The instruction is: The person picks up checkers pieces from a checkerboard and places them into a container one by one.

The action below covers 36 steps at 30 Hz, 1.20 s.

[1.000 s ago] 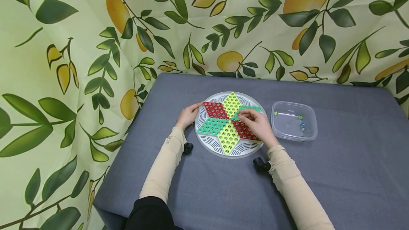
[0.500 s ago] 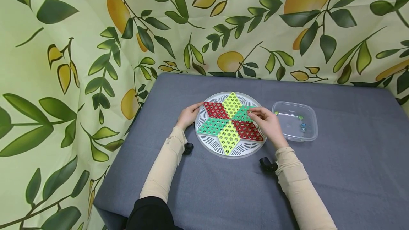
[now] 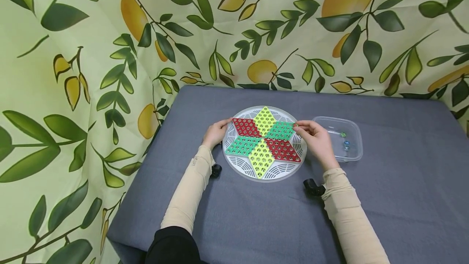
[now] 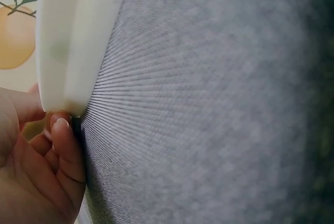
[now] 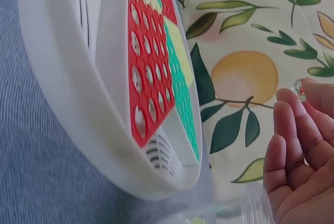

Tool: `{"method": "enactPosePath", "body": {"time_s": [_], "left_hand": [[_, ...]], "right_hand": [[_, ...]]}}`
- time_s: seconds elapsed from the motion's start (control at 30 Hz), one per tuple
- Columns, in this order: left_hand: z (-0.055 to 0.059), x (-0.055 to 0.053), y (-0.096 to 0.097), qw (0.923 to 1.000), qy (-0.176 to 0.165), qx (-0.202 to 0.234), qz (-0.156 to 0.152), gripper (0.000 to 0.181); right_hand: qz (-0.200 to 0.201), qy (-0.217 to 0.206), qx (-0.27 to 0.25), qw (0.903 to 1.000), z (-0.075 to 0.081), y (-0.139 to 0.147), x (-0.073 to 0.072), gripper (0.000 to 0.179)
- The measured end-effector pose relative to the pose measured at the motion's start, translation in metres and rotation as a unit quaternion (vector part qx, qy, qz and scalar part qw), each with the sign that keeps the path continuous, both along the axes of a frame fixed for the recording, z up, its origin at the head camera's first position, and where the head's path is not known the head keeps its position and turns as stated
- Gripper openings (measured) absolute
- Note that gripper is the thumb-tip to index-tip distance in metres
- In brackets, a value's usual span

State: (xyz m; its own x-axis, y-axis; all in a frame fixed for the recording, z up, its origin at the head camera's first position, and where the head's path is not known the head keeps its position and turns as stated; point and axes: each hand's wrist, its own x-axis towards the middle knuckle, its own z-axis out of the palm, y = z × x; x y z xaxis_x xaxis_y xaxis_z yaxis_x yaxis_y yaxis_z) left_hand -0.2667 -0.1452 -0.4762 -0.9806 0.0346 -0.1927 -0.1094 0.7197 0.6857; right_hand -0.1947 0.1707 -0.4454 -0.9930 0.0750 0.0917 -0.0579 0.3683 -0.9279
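Note:
A round white Chinese checkers board (image 3: 244,165) with red, green and yellow star points lies on the table. My left hand (image 3: 214,134) grips its left rim, thumb and fingers on either side of the white edge (image 4: 78,41) in the left wrist view. Between the thumb and fingertips of my right hand (image 3: 319,142) is a clear glass marble (image 5: 299,89) with coloured streaks inside. That hand hovers at the board's right edge and overlaps the near-left part of a clear plastic container (image 3: 356,159). Its other fingers are loosely bent in the right wrist view.
Inside the container are a green marble (image 3: 343,135) and a blue marble (image 3: 346,144); its left side is hidden behind my right hand. Grey cloth (image 3: 256,219) covers the table. A curtain (image 3: 205,27) printed with fruit and leaves hangs behind and to the left.
My right hand has moved right, from over the board's green section to its right edge, still pinching the marble. The left hand stays on the rim.

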Motion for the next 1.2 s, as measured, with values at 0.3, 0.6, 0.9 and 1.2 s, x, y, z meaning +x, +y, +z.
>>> {"method": "enactPosePath", "body": {"time_s": [0.3, 0.6, 0.9, 1.2], "left_hand": [[0.002, -0.002, 0.002, 0.9996, -0.016, 0.022, 0.007, 0.035], [0.004, -0.002, 0.003, 0.9989, -0.029, 0.034, 0.014, 0.035], [0.005, -0.003, 0.003, 0.9978, -0.032, 0.052, 0.026, 0.034], [0.007, -0.002, 0.005, 0.9977, -0.034, 0.048, 0.033, 0.034]], "right_hand": [[-0.025, 0.024, -0.029, 0.9990, -0.008, 0.016, -0.001, 0.034], [-0.054, 0.024, -0.019, 0.9981, -0.032, 0.042, -0.010, 0.033], [-0.076, -0.034, 0.036, 0.9958, -0.002, 0.044, 0.002, 0.039], [-0.062, -0.074, 0.125, 0.9874, 0.000, 0.058, -0.006, 0.037]]}}
